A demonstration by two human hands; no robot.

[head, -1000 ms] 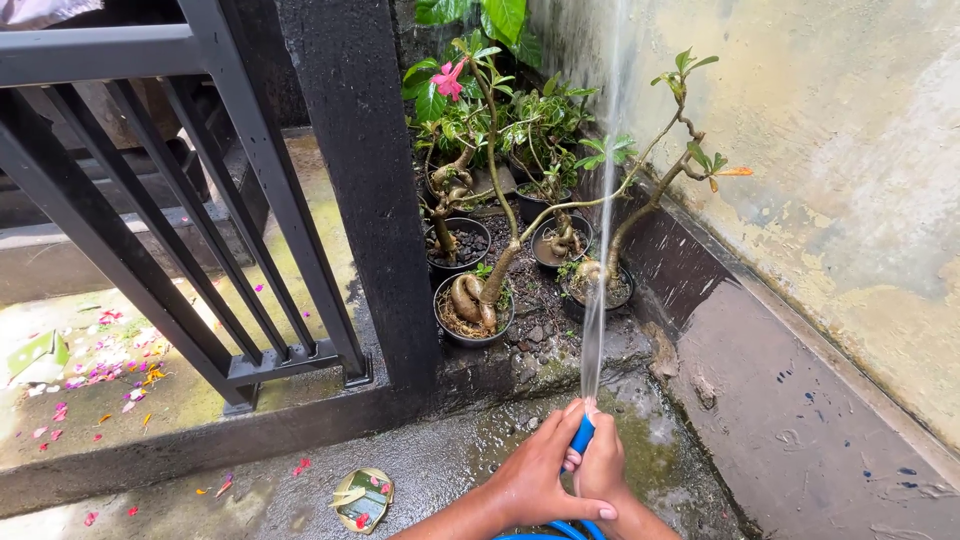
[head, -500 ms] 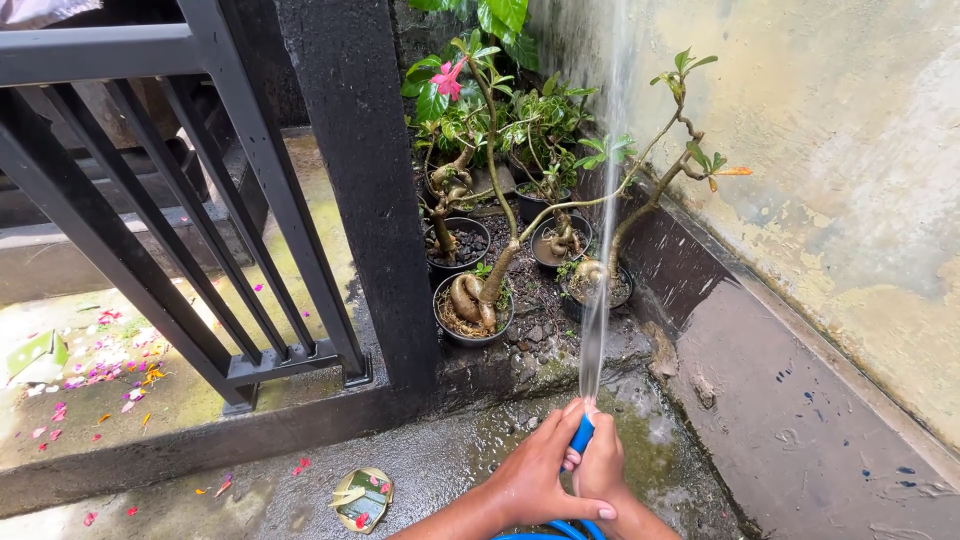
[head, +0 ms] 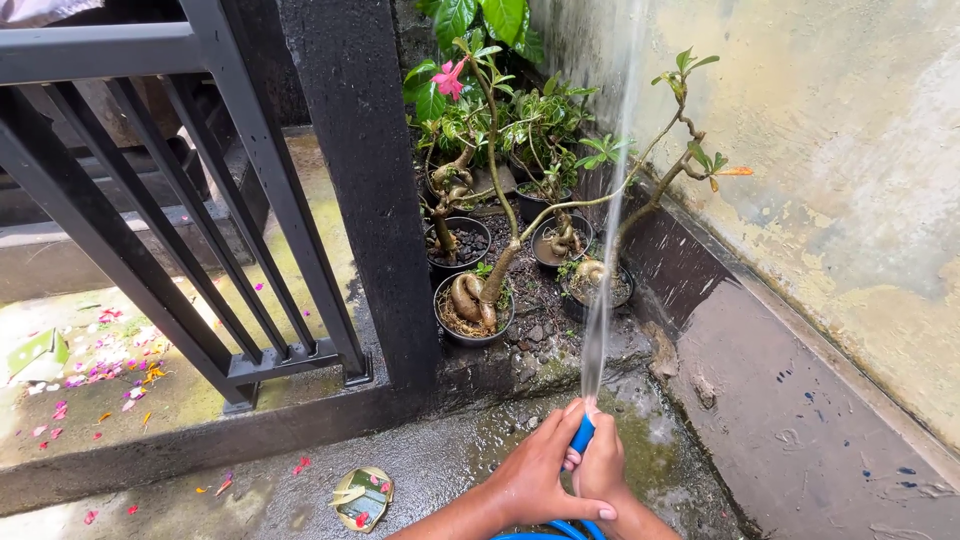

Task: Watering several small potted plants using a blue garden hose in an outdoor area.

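Watering step: left hand (head: 540, 475) and right hand (head: 603, 468) both clamp blue hose (head: 582, 434); jet overshoots potted plants (head: 520, 240), next needs lower aim

Outdoor corner, all daylight. Stained yellowish wall (head: 850, 150) on the right with a dark wet band along its base. Black metal railing (head: 150, 200) on the left, next to a thick black post (head: 360, 180). Concrete floor (head: 430, 470) is wet and mossy, with pink petals (head: 100, 370) scattered beyond the railing and a little leaf tray (head: 362, 497) lying near it.
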